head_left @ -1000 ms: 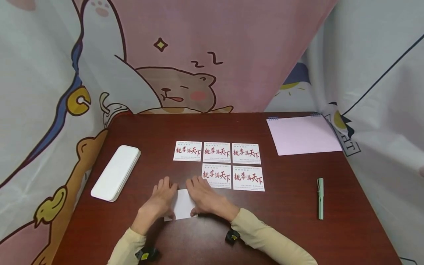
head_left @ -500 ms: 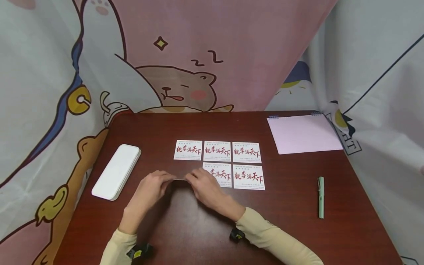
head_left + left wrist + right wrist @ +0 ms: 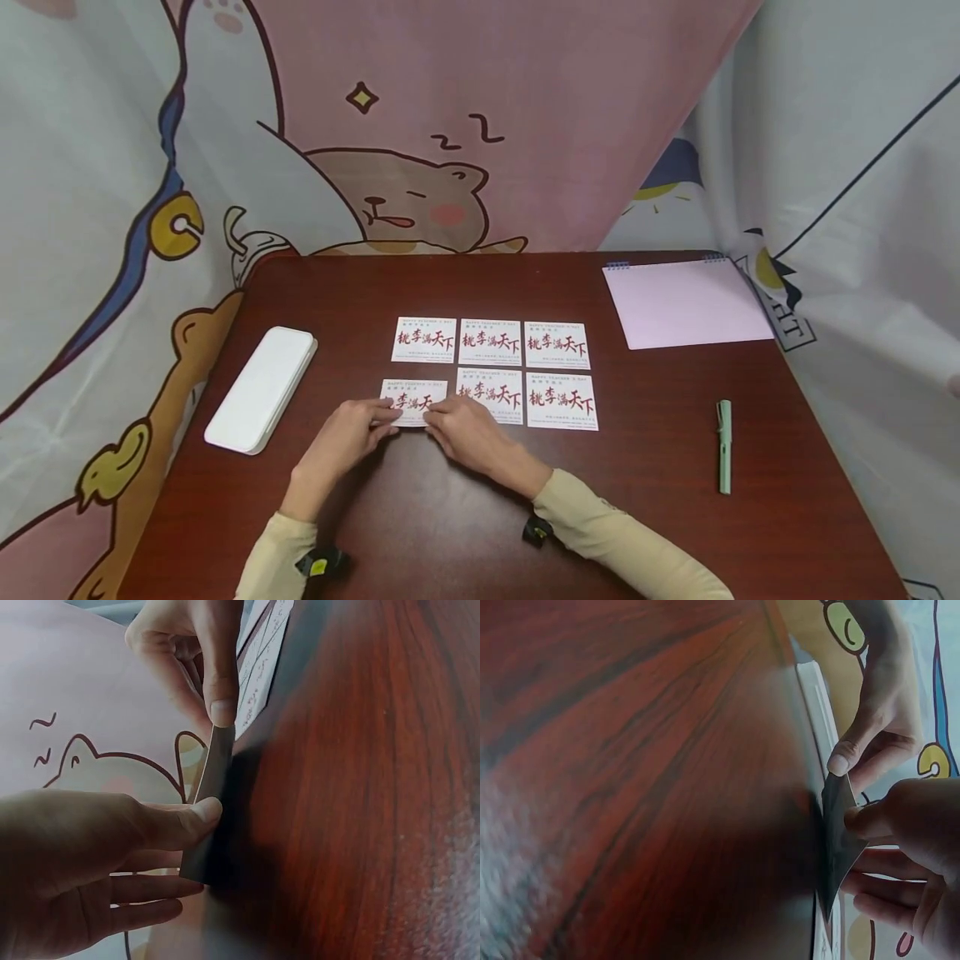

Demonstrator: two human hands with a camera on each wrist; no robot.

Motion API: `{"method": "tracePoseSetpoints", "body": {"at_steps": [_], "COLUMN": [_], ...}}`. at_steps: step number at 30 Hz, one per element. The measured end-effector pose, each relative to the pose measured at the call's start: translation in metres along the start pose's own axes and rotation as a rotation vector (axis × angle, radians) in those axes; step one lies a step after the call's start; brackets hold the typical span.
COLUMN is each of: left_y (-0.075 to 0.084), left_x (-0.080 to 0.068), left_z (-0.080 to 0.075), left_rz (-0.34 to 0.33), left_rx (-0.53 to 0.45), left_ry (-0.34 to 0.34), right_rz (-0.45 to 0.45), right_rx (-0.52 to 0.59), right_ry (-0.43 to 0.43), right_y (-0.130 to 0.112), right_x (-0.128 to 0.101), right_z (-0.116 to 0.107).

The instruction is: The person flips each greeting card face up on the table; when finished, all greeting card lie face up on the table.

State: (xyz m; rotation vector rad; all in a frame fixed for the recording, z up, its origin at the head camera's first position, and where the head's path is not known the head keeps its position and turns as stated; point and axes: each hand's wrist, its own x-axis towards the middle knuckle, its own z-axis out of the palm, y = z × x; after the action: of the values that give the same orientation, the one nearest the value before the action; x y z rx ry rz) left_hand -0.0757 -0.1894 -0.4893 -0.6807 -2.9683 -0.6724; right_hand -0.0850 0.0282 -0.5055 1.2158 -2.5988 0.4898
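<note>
From the head camera, I've got my left hand (image 3: 347,433) and right hand (image 3: 463,429) both on one small printed card (image 3: 413,402), each pinching its near edge between thumb and fingers, so the card sits just past my fingertips with its print facing up. It's at the left end of the near row, just beside the other cards (image 3: 491,367), which lie flat in two rows on the dark red table (image 3: 465,533). A white case (image 3: 261,390) is off to my left, a pink notepad (image 3: 686,302) is at the far right corner, and a green pen (image 3: 724,446) is on the right. The left wrist camera shows my thumb (image 3: 180,823) pressed against the card's (image 3: 210,814) edge, its near side lifted off the table, my right hand's (image 3: 191,652) fingertip on its other end. The right wrist camera shows the same pinch: the card (image 3: 838,832) tilted up between both hands (image 3: 900,870), with the white case (image 3: 817,705) behind.
</note>
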Motion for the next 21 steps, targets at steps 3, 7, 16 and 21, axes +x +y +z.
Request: {"method": "tracePoseSetpoints", "body": {"at_steps": [3, 7, 16, 21], "left_y": [-0.003, -0.007, -0.012, -0.013], "left_x": [0.003, 0.007, 0.012, 0.014], "left_z": [0.004, 0.01, 0.017, 0.019], "left_rz": [0.001, 0.016, 0.039, 0.04], "left_rx": [0.016, 0.04, 0.072, 0.077], "left_ry": [0.013, 0.029, 0.047, 0.061], "right_rz": [0.009, 0.026, 0.052, 0.051], "right_rx": [-0.011, -0.019, -0.033, -0.025], "right_ry": [-0.008, -0.016, 0.008, 0.016], "right_y": [0.002, 0.005, 0.012, 0.015], "right_x": [0.001, 0.002, 0.003, 0.002], "right_z": [0.003, 0.007, 0.013, 0.015]}}
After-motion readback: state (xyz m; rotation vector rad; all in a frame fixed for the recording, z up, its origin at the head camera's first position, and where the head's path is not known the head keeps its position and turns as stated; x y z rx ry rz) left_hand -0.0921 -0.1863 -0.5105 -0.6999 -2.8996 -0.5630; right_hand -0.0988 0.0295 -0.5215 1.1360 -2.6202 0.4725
